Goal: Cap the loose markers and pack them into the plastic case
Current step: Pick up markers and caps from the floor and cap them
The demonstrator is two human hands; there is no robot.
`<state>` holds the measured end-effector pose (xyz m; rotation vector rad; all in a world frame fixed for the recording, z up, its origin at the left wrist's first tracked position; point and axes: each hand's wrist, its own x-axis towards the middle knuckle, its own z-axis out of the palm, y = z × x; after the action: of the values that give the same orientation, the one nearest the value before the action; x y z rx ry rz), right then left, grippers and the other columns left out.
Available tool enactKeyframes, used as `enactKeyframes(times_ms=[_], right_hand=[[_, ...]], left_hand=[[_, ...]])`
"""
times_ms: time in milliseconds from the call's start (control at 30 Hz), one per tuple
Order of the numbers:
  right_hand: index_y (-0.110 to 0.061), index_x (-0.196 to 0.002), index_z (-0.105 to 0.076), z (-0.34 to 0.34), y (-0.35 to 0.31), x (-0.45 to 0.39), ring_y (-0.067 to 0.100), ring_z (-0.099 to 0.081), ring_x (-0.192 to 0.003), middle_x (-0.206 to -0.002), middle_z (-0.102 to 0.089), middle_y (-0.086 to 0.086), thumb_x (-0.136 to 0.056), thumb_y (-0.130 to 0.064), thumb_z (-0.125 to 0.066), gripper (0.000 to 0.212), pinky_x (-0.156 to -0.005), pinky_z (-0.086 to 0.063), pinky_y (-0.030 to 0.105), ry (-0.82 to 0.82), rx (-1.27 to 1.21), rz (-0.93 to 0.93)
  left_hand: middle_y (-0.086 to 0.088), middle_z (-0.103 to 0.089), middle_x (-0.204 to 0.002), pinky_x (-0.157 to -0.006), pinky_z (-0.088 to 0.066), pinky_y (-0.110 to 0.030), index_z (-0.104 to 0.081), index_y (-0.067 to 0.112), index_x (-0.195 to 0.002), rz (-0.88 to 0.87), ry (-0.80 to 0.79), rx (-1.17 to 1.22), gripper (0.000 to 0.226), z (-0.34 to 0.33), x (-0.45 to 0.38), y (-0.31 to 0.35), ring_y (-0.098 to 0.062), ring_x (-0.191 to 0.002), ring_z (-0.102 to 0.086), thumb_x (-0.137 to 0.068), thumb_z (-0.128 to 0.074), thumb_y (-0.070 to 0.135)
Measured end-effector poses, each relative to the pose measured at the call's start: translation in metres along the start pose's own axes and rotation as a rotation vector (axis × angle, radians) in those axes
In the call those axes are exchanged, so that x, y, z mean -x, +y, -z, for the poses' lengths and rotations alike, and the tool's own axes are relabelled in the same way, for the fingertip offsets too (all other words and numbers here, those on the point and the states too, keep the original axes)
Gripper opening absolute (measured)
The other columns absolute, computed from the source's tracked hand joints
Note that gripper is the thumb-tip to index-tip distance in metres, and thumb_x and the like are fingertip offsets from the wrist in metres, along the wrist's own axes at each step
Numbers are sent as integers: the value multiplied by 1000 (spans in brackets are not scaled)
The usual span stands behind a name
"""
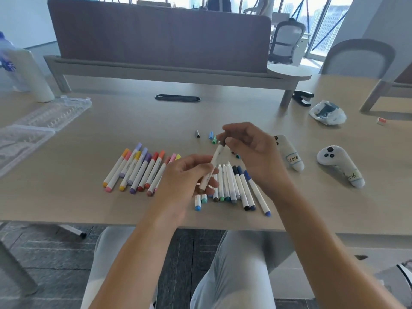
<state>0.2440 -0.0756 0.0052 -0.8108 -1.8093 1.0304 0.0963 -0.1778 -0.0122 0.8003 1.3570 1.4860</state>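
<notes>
My left hand [189, 175] grips a white marker [214, 161] by its lower barrel, tilted up to the right. My right hand [249, 148] pinches something at the marker's upper tip; whether it is a cap is hidden by the fingers. Several capped warm-coloured markers [138, 169] lie in a row on the left of the table. Another row of markers [240, 186], some uncapped, lies under my hands. Loose caps, grey [197, 134], blue [211, 135] and green [214, 140], lie behind them. The clear plastic case [44, 121] lies open at far left.
Two white controllers [289, 155] [341, 163] lie at the right. A crumpled plastic bag [327, 112], a black hole punch [302, 98] and a small eraser [381, 120] sit further back right. A white roll [33, 74] stands back left. The table's front edge [111, 221] is near my knees.
</notes>
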Motion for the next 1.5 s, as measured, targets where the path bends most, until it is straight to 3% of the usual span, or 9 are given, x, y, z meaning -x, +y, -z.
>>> enactKeyframes(times_ms=[233,433,533,667,767,933,1033,1233,1500], right_hand=[[-23,-120,-74,-4,2,2,9,-73,-102,-102,-79,-8,-97,-11,-71,26,-90,-57,22,30,-45,18],[-20,-118,-74,2,9,12,15,-74,-101,-103,-79,-1,-96,-7,-72,25,-95,-59,36,68,-132,-35],[-19,-112,-74,14,21,23,21,-74,-98,-97,-78,5,-96,-5,-72,21,-93,-59,41,148,-178,-73],[-18,-112,-71,31,32,34,14,-73,-93,-91,-78,-1,-97,-2,-68,22,-88,-58,35,205,-234,-133],[-21,-114,-73,42,35,35,18,-74,-97,-94,-79,2,-98,-6,-69,22,-88,-58,35,226,-186,-142],[-15,-121,-72,48,24,23,6,-74,-89,-92,-80,-3,-100,-8,-67,23,-80,-54,19,169,-109,-118],[-18,-121,-74,42,22,17,10,-75,-92,-95,-80,-1,-100,-10,-67,23,-80,-56,20,151,-110,-118],[-22,-117,-75,34,25,11,15,-76,-96,-97,-80,0,-99,-10,-67,23,-85,-58,21,102,-155,-131],[-16,-120,-74,41,28,8,17,-75,-102,-102,-80,3,-101,-1,-61,27,-82,-57,22,37,-191,-130]], left_hand=[[-10,-73,-86,-67,-51,-33,-73,11,-105,-49,35,59,17,-3,0,-6,-19,-70,-60,-98,-61,3],[-6,-73,-86,-68,-51,-32,-73,18,-99,-121,73,-49,19,-12,-2,-17,-17,-70,-61,-95,-64,2],[3,-74,-83,-66,-54,-26,-73,26,-98,-151,31,-185,18,-26,0,-22,-12,-70,-67,-94,-69,9],[13,-76,-90,-69,-56,-20,-73,37,-98,-180,-22,-360,17,-45,-1,-24,-4,-82,-72,-94,-72,20],[16,-77,-93,-71,-56,-16,-77,34,-103,-148,-55,-395,15,-56,-2,-24,0,-87,-70,-92,-75,24],[6,-80,-87,-68,-60,-29,-77,23,-97,-71,-81,-258,15,-62,-7,-15,-12,-82,-76,-89,-76,11],[1,-80,-87,-76,-63,-41,-77,20,-97,-59,-81,-209,15,-59,-7,-13,-20,-84,-76,-90,-74,8],[0,-80,-92,-84,-62,-49,-78,23,-99,-57,-26,-228,16,-50,-9,-16,-27,-92,-75,-88,-76,12],[11,-79,-88,-79,-60,-33,-76,30,-99,-118,13,-290,16,-49,-11,-25,-12,-86,-75,-89,-77,17]])
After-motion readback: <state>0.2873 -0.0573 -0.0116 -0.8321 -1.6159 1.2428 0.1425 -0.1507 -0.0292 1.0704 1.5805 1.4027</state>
